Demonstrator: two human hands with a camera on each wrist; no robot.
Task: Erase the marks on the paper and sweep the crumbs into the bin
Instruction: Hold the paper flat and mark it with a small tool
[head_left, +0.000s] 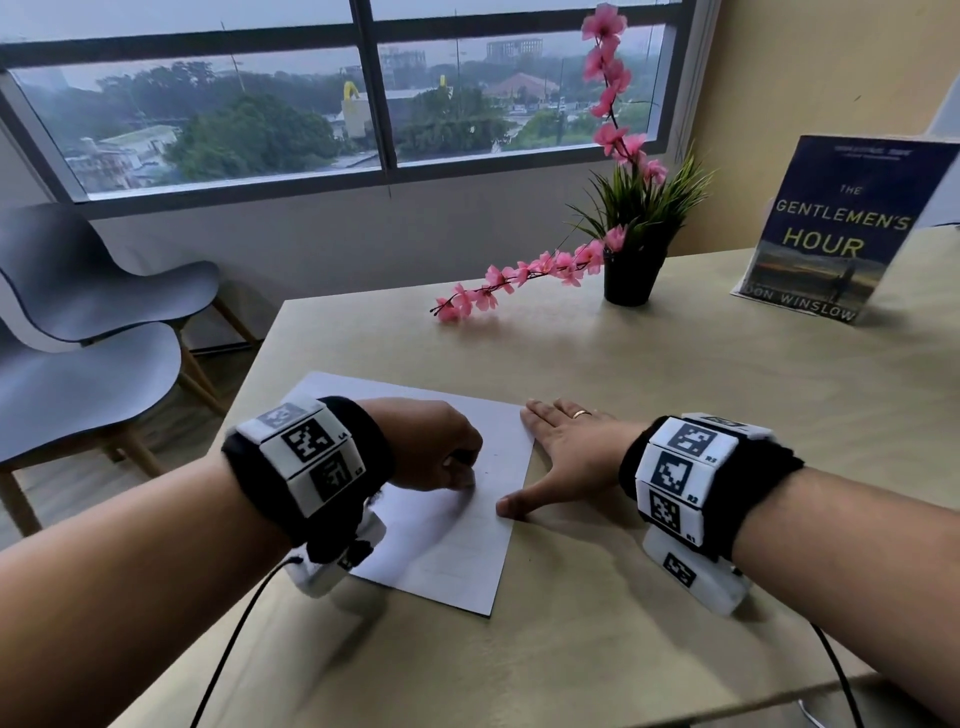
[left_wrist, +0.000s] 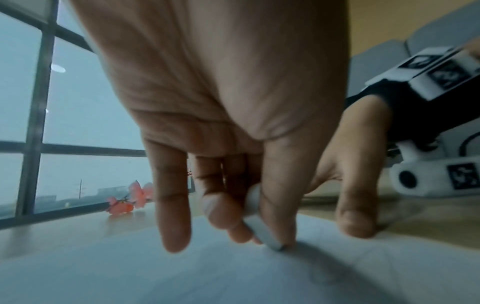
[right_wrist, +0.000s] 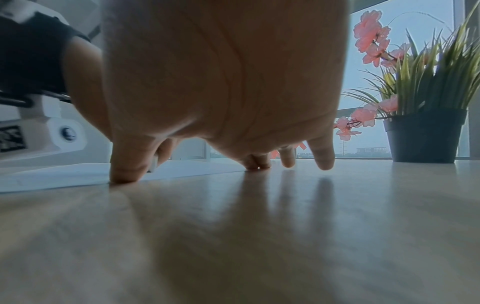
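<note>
A white sheet of paper (head_left: 441, 540) lies on the beige table (head_left: 675, 395), with faint marks near its middle. My left hand (head_left: 447, 457) is over the paper, fingers curled, pinching a white eraser (left_wrist: 262, 230) whose lower end touches the sheet (left_wrist: 182, 273). My right hand (head_left: 561, 457) lies flat with straight fingers at the paper's right edge, its thumb (right_wrist: 127, 164) on the sheet (right_wrist: 64, 176) and the other fingers on the table (right_wrist: 285, 226). No bin is in view.
A black pot with grass and pink flowers (head_left: 631, 265) stands at the back of the table; one flower branch (head_left: 498, 291) droops onto the tabletop. A book (head_left: 831, 228) stands at the far right. Two grey chairs (head_left: 88, 332) are left of the table.
</note>
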